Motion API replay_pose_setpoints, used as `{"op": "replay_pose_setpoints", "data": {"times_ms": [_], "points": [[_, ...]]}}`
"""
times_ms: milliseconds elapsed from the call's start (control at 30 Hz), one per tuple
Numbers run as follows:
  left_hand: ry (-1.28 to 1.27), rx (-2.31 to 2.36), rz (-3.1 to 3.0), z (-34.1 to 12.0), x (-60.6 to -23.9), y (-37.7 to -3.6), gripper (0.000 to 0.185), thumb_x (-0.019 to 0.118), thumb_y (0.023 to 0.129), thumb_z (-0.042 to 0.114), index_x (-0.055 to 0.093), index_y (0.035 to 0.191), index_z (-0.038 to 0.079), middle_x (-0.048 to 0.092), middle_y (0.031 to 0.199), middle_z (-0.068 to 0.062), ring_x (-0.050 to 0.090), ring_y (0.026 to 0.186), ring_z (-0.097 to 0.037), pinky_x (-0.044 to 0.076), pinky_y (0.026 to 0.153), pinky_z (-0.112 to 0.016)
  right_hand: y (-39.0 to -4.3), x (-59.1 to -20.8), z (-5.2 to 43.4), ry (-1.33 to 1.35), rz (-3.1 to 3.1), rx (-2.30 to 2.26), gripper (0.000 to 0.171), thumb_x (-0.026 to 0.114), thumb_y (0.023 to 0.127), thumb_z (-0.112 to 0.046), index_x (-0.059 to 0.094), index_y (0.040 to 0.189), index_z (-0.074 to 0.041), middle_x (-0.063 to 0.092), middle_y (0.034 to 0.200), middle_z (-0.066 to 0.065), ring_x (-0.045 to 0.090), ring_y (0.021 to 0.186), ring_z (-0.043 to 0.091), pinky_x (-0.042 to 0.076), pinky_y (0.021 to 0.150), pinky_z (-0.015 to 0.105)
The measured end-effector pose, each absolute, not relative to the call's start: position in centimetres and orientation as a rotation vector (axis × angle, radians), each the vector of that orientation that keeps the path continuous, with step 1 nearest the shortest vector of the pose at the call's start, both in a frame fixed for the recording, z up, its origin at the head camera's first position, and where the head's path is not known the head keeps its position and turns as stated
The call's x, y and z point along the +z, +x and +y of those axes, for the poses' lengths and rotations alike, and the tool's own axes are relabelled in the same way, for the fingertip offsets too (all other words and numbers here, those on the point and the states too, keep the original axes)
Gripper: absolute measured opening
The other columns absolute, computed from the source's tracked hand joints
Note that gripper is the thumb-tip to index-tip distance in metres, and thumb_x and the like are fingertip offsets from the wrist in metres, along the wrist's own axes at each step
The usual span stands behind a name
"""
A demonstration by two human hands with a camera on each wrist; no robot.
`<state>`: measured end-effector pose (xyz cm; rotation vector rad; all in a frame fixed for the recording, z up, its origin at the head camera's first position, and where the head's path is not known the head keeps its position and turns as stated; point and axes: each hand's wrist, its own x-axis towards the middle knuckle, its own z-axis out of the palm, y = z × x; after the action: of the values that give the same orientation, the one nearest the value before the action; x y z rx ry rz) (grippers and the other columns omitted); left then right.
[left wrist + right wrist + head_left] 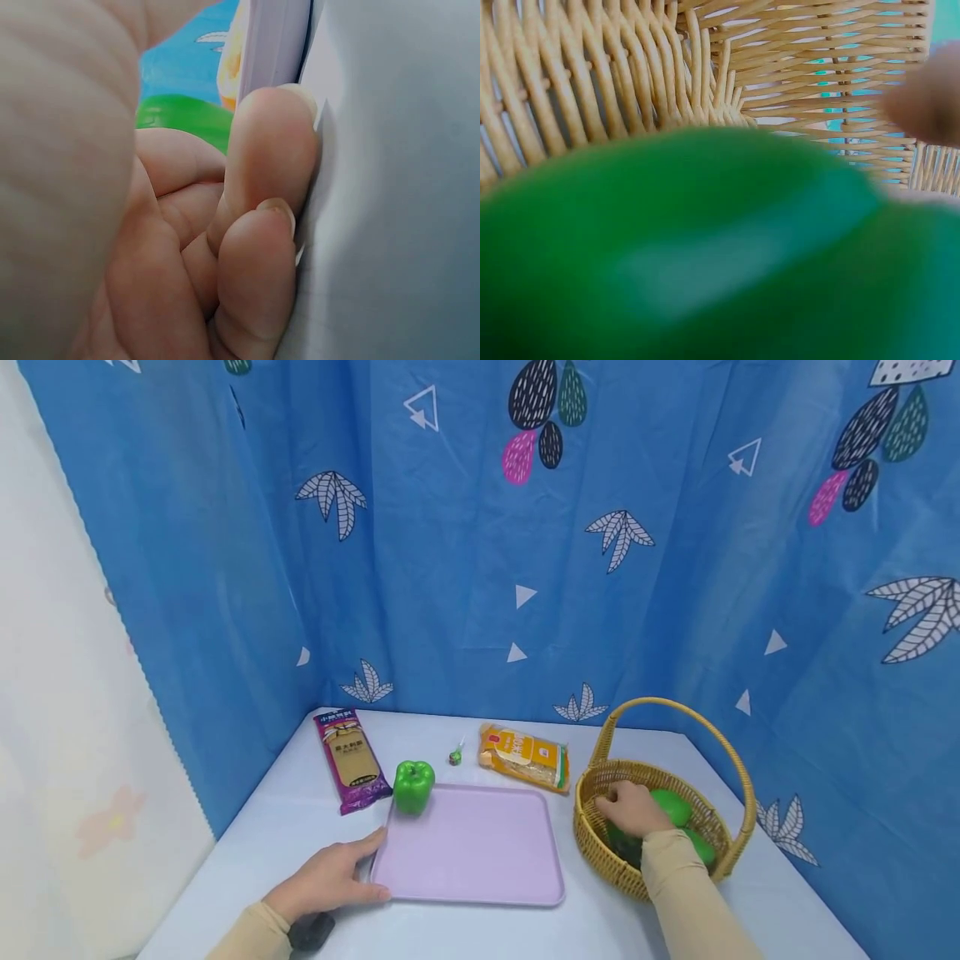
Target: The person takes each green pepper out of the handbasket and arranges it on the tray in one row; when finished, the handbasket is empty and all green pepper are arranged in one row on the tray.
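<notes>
A lilac tray lies flat on the table. My left hand rests at its left side, fingers relaxed, thumb touching the near left corner. In the left wrist view, the fingertips lie against the white table beside the tray's rim. A green bell pepper sits at the tray's far left corner. My right hand reaches down into a wicker basket, beside glossy green items. A blurred green surface fills much of the right wrist view; whether my fingers hold anything is hidden.
A purple noodle packet lies at the back left. Behind the tray are a small green wrapped item and an orange food packet. The basket's tall handle arches over it. A dark object is by my left wrist.
</notes>
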<state>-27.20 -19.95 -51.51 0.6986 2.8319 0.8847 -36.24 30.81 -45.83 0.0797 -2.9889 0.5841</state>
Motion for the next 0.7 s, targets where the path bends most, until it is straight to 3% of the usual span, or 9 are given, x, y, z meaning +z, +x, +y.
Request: {"op": "replay_pose_setpoints", "data": {"times_ms": [167, 333, 533, 700], "points": [[0.664, 0.882, 2.816, -19.82, -51.31, -27.15, 0.097, 0.065, 0.072, 0.064, 0.031, 0.145, 0.011, 0.042, 0.056, 0.009, 0.038, 0.045, -0.006, 0.034, 0.047, -0.026, -36.56, -45.70, 30.65, 0.117, -2.826, 0.689, 0.020, 0.054, 0.084, -0.032, 0.054, 0.075, -0.014, 0.050, 0.067, 0.003, 0.044, 0.057, 0.018, 0.035, 0.052, 0.033], [0.650, 0.887, 2.809, -19.79, -51.30, -26.98, 0.097, 0.065, 0.072, 0.063, 0.031, 0.145, 0.010, 0.044, 0.062, 0.007, 0.039, 0.046, -0.006, 0.038, 0.056, -0.025, -36.61, -45.64, 30.45, 0.123, -2.825, 0.694, 0.020, 0.054, 0.083, -0.030, 0.059, 0.094, -0.014, 0.055, 0.085, 0.005, 0.050, 0.073, 0.021, 0.041, 0.061, 0.037], [0.659, 0.878, 2.816, -19.85, -51.36, -27.06, 0.097, 0.064, 0.072, 0.064, 0.031, 0.145, 0.011, 0.045, 0.061, 0.007, 0.040, 0.046, -0.006, 0.038, 0.057, -0.024, -36.63, -45.60, 30.49, 0.131, -2.866, 0.686, 0.043, 0.052, 0.086, -0.030, 0.050, 0.123, -0.008, 0.049, 0.116, 0.016, 0.050, 0.101, 0.032, 0.042, 0.077, 0.049], [0.659, 0.873, 2.821, -19.89, -51.47, -27.27, 0.097, 0.064, 0.071, 0.065, 0.030, 0.146, 0.012, 0.045, 0.060, 0.008, 0.041, 0.047, -0.006, 0.038, 0.059, -0.024, -36.44, -45.69, 30.49, 0.061, -2.981, 0.732, 0.080, 0.049, 0.084, -0.063, 0.034, 0.138, -0.004, 0.044, 0.132, 0.024, 0.045, 0.115, 0.043, 0.039, 0.086, 0.057]]}}
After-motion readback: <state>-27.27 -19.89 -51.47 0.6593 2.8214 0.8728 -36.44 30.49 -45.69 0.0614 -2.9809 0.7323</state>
